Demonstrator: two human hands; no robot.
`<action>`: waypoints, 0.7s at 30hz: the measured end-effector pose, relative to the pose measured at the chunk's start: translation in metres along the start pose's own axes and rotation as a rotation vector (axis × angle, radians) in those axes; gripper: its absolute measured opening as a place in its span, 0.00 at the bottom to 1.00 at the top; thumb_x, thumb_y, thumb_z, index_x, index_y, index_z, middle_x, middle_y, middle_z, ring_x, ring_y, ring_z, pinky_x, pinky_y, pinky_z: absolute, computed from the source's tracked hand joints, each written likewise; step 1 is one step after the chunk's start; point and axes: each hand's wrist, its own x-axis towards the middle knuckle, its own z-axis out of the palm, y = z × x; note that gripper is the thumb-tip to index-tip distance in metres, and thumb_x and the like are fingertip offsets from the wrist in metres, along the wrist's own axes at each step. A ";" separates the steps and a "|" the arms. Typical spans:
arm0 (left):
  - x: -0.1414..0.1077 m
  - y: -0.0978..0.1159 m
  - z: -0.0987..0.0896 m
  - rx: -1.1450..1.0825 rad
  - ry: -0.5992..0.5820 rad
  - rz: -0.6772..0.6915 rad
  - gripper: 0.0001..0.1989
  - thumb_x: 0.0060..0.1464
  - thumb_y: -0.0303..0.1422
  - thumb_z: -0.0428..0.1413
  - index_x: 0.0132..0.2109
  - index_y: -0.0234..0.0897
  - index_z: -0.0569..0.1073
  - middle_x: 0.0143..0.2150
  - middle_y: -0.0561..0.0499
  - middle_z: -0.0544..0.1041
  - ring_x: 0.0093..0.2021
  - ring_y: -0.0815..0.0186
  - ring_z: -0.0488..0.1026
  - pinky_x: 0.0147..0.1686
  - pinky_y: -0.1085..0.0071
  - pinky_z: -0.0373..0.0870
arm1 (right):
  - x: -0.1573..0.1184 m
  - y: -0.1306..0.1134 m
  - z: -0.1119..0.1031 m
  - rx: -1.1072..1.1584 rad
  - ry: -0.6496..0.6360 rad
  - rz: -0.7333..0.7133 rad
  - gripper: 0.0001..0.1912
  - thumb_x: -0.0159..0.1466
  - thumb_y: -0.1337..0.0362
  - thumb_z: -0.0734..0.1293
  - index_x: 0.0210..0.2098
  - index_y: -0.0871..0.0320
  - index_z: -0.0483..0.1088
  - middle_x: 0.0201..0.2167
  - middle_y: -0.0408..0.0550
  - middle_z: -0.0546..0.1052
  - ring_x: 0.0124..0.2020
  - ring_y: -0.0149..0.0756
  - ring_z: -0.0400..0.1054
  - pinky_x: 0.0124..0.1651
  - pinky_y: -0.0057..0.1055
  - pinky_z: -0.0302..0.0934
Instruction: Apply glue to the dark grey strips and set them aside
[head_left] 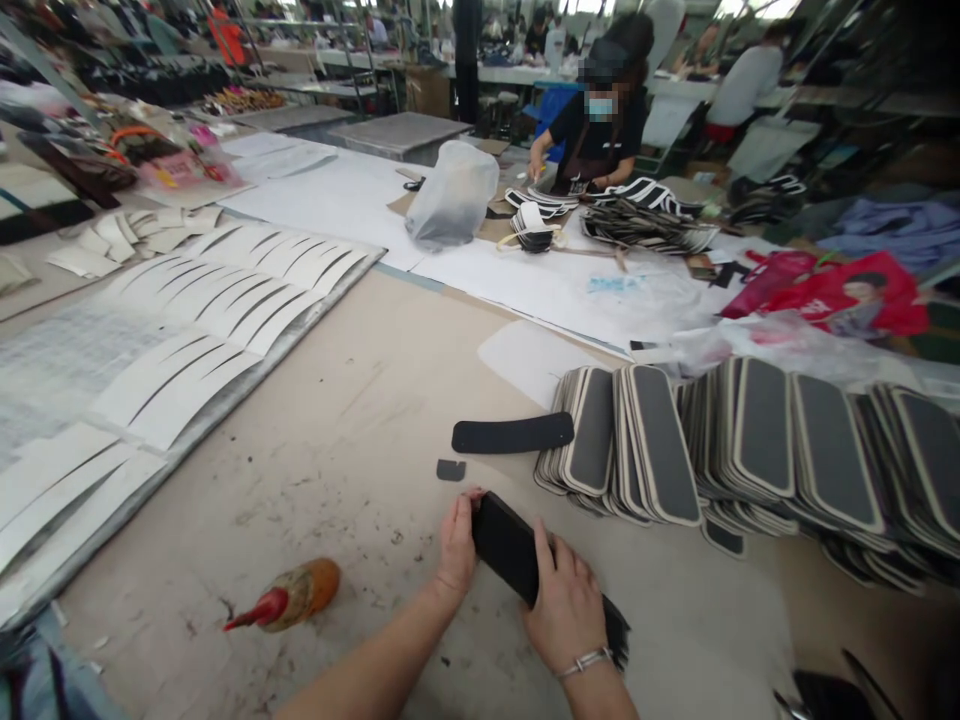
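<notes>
A black oblong piece, perhaps a stack of strips, lies slantwise between my hands. My left hand is closed on its upper left end. My right hand, with a bracelet at the wrist, wraps over its lower right part and hides much of it. Frayed-looking dark ends show past the right hand. Beyond the hands lie a curved black strip with rounded ends and a small dark grey piece. To the right stand stacks of dark grey panels with pale borders.
A bottle with a red nozzle lies on the stained tabletop at left. Further left is a board with white cut pieces. A plastic bag and a masked co-worker are across the table. Dark tools sit lower right.
</notes>
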 end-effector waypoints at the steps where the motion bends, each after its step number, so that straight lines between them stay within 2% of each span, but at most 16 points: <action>1: -0.001 -0.001 0.004 0.024 0.001 0.021 0.24 0.60 0.50 0.49 0.47 0.34 0.74 0.51 0.43 0.75 0.55 0.59 0.69 0.62 0.60 0.57 | 0.003 0.004 -0.002 -0.015 -0.004 0.009 0.55 0.49 0.71 0.71 0.70 0.57 0.41 0.57 0.59 0.63 0.52 0.53 0.61 0.55 0.44 0.56; 5: -0.003 -0.002 0.016 0.081 -0.038 0.059 0.24 0.60 0.49 0.50 0.52 0.35 0.72 0.56 0.44 0.71 0.60 0.59 0.64 0.64 0.61 0.53 | 0.017 0.013 -0.008 -0.023 -0.072 0.042 0.52 0.50 0.71 0.70 0.69 0.60 0.43 0.47 0.57 0.69 0.43 0.49 0.66 0.47 0.40 0.61; 8: -0.001 -0.004 0.017 0.015 -0.064 0.038 0.25 0.59 0.50 0.51 0.53 0.35 0.70 0.57 0.43 0.71 0.61 0.58 0.64 0.65 0.59 0.52 | 0.022 0.017 -0.009 0.023 -0.095 0.059 0.51 0.48 0.71 0.70 0.68 0.60 0.46 0.41 0.54 0.70 0.41 0.48 0.68 0.45 0.39 0.62; 10: -0.003 -0.004 0.011 -0.082 -0.068 0.024 0.26 0.59 0.51 0.51 0.56 0.37 0.68 0.60 0.42 0.68 0.64 0.57 0.61 0.65 0.58 0.51 | 0.021 0.020 -0.011 0.119 -0.066 0.074 0.51 0.47 0.72 0.69 0.68 0.60 0.47 0.42 0.53 0.71 0.41 0.48 0.69 0.45 0.39 0.63; 12: -0.010 -0.001 0.002 -0.165 -0.110 0.030 0.30 0.57 0.52 0.53 0.59 0.40 0.65 0.64 0.42 0.63 0.66 0.55 0.57 0.65 0.55 0.52 | 0.014 0.023 -0.013 0.287 0.027 0.060 0.49 0.48 0.70 0.68 0.67 0.59 0.46 0.49 0.55 0.70 0.46 0.48 0.68 0.48 0.39 0.64; 13: -0.016 0.003 -0.003 -0.180 -0.170 0.045 0.33 0.54 0.54 0.54 0.61 0.42 0.64 0.65 0.42 0.61 0.66 0.53 0.57 0.65 0.54 0.53 | 0.011 0.022 -0.014 0.383 0.096 0.030 0.48 0.49 0.67 0.68 0.66 0.59 0.46 0.52 0.56 0.69 0.50 0.48 0.67 0.50 0.39 0.64; 15: -0.029 0.014 -0.012 -0.132 -0.367 0.069 0.37 0.46 0.55 0.60 0.60 0.44 0.67 0.64 0.44 0.65 0.64 0.48 0.60 0.63 0.52 0.58 | 0.003 0.016 -0.017 0.566 0.235 -0.037 0.45 0.50 0.63 0.68 0.64 0.59 0.48 0.55 0.56 0.67 0.53 0.48 0.66 0.53 0.38 0.64; 18: -0.043 0.039 -0.018 0.056 -0.693 0.011 0.30 0.37 0.49 0.67 0.49 0.45 0.77 0.51 0.46 0.76 0.52 0.46 0.70 0.55 0.52 0.68 | -0.001 -0.007 -0.018 0.810 0.328 -0.041 0.44 0.47 0.60 0.69 0.61 0.59 0.52 0.48 0.53 0.71 0.47 0.47 0.69 0.48 0.35 0.66; 19: -0.045 0.048 -0.019 0.095 -0.734 -0.018 0.28 0.36 0.46 0.68 0.47 0.45 0.77 0.48 0.47 0.77 0.50 0.46 0.71 0.53 0.53 0.69 | 0.000 -0.017 -0.018 0.877 0.332 -0.031 0.44 0.46 0.60 0.69 0.60 0.59 0.52 0.47 0.53 0.72 0.46 0.47 0.70 0.46 0.34 0.67; 21: -0.042 0.064 -0.018 0.082 -0.705 -0.064 0.30 0.36 0.42 0.69 0.48 0.40 0.76 0.47 0.46 0.78 0.48 0.47 0.72 0.51 0.54 0.71 | 0.007 -0.036 -0.019 0.989 0.315 -0.020 0.45 0.45 0.59 0.69 0.60 0.59 0.52 0.47 0.53 0.72 0.46 0.47 0.70 0.46 0.34 0.67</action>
